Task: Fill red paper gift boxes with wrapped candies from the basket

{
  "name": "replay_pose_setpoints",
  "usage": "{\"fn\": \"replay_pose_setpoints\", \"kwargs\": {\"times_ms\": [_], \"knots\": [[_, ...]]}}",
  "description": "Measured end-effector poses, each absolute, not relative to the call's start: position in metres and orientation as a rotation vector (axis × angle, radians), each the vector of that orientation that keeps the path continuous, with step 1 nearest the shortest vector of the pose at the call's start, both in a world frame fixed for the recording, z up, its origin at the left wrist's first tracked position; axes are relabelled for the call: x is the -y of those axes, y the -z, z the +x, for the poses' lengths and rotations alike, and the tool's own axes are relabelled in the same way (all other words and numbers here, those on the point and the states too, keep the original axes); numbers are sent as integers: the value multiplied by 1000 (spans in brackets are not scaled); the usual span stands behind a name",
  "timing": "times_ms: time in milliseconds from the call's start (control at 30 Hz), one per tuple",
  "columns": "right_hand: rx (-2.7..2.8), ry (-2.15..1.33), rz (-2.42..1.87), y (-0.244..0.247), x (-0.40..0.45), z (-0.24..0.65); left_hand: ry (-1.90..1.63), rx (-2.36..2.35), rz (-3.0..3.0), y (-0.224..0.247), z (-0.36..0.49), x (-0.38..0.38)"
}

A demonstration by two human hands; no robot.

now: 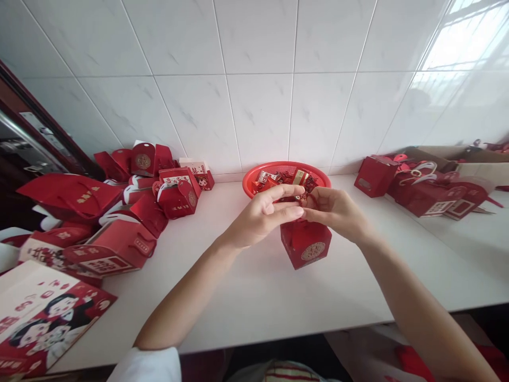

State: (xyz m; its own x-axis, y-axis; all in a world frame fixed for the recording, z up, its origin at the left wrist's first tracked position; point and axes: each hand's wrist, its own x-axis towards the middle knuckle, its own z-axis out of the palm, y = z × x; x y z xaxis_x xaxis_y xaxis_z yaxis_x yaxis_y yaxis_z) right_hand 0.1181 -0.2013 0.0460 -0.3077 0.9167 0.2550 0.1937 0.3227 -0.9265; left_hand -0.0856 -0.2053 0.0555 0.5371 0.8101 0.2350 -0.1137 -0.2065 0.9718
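Note:
A red box with a round gold emblem (306,245) is at the middle of the white counter, below both hands. At its top, my left hand (264,215) has its thumb and fingers pinched together near a thin red cord. My right hand (338,212) meets it from the other side, its fingers curled and pinching the red cord. The fingertips of both hands nearly touch and partly hide the top of the box. Just behind them sits a red plastic basket (247,183) holding wrapped sweets (267,178).
Several red gift boxes (119,246) crowd the left side, with a printed bag (51,318) at the front left. More red boxes (374,175) and a cardboard carton (429,155) stand at the right. A tiled wall (258,106) rises behind the counter (246,297).

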Motion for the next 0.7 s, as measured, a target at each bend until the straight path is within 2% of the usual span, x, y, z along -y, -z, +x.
{"fn": "replay_pose_setpoints", "kwargs": {"times_ms": [400, 600, 700], "knots": [[1453, -857, -1109, -37, 207, 119, -972, -557, 1729, -45, -64, 214], [1151, -657, -1157, -62, 194, 183, -938, -733, 1841, -30, -89, 206], [1009, -692, -1294, -73, 186, 229, -869, -896, 1883, -16, -113, 198]]}}
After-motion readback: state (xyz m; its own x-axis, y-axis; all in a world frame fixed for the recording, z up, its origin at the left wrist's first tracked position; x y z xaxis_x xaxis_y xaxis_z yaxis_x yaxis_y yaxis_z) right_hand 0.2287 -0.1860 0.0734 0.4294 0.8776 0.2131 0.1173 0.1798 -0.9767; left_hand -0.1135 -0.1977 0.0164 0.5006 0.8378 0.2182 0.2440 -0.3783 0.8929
